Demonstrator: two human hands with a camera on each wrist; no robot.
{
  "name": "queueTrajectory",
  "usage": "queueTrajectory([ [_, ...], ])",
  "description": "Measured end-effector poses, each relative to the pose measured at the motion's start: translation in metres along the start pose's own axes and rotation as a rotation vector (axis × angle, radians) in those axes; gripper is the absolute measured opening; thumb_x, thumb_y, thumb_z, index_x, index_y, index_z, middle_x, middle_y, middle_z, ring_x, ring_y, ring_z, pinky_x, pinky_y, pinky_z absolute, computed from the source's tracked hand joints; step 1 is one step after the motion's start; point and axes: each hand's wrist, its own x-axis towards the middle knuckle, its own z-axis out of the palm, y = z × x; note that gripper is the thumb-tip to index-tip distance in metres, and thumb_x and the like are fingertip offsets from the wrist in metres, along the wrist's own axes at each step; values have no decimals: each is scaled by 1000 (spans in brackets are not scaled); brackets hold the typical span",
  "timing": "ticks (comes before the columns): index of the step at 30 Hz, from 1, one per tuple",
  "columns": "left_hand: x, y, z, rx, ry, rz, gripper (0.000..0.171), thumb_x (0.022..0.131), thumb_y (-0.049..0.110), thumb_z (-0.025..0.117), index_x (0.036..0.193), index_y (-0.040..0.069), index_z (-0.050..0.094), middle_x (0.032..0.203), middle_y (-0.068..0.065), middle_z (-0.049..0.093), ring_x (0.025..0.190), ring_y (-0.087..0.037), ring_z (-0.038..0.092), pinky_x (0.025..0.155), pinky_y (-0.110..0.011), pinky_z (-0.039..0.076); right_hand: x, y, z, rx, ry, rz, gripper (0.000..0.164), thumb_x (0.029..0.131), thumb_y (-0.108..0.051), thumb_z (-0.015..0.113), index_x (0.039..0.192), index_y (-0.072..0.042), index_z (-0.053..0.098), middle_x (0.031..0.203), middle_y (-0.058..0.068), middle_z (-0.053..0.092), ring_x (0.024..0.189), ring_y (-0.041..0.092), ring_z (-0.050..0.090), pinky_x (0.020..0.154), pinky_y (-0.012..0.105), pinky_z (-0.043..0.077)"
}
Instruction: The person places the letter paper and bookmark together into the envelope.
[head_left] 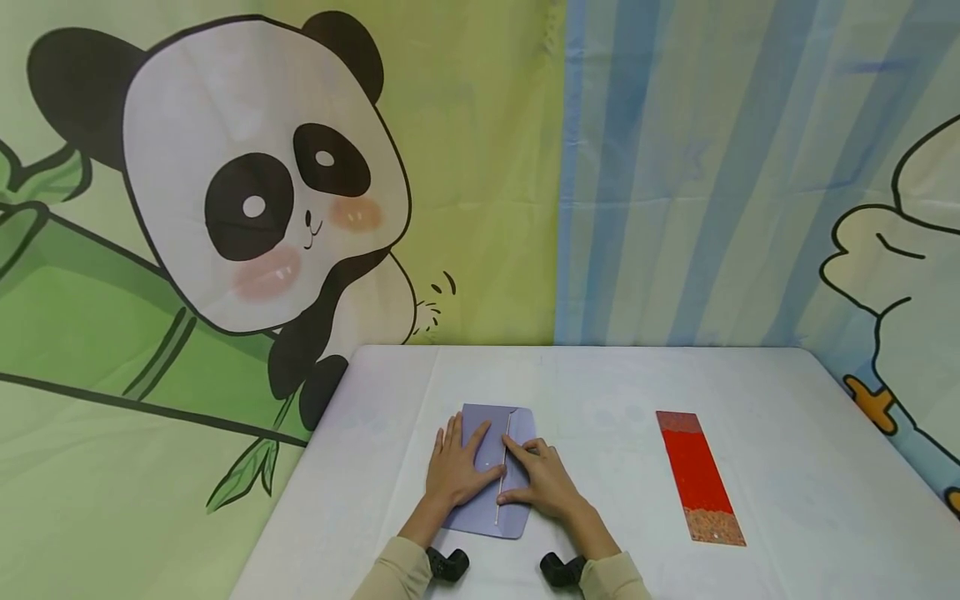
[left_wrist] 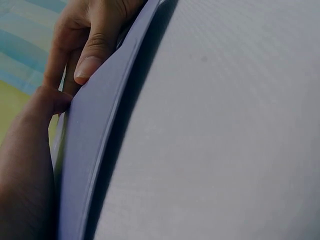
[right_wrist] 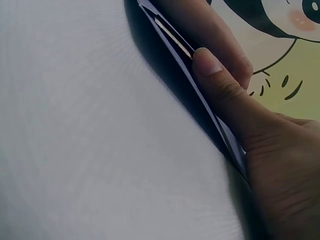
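Note:
A lavender paper envelope (head_left: 480, 517) lies on the white table under both hands, a narrow pale strip (head_left: 497, 518) running lengthwise along it. My left hand (head_left: 453, 471) rests on its left part, fingers spread and the thumb reaching toward the strip. On the right part, my right hand (head_left: 547, 479) touches the paper with its thumb and forefinger apart, both tips right at the strip. The right wrist view shows the right thumb (right_wrist: 220, 82) pressing beside the pale strip (right_wrist: 172, 37). In the left wrist view, the near edge of the envelope (left_wrist: 97, 135) stands slightly above the tabletop.
A long red piece (head_left: 697, 471) with speckled, paler ends lies on the white table (head_left: 600, 433) to the right. Black wrist cameras (head_left: 448, 565) sit below both hands. Behind the table hangs a printed backdrop (head_left: 480, 167) with a cartoon panda.

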Motion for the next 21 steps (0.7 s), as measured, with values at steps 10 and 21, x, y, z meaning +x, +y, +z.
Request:
queueTrajectory([
  [10,-2,1,-1,18,27,17,84,69,78,40,138,31,33,145,-22,21,134,-35,18,106,-49,16,0,2,1,-35,25,-24,91,57,-67,64,133,-20,46,105,5,50,89,17,44,74,33,36],
  [21,-2,1,-2,13,51,26,84,67,74,46,138,30,35,144,-23,22,133,-37,20,106,-50,17,0,1,1,-17,23,-36,90,57,-64,67,132,-20,46,107,5,51,93,16,45,76,33,36],
])
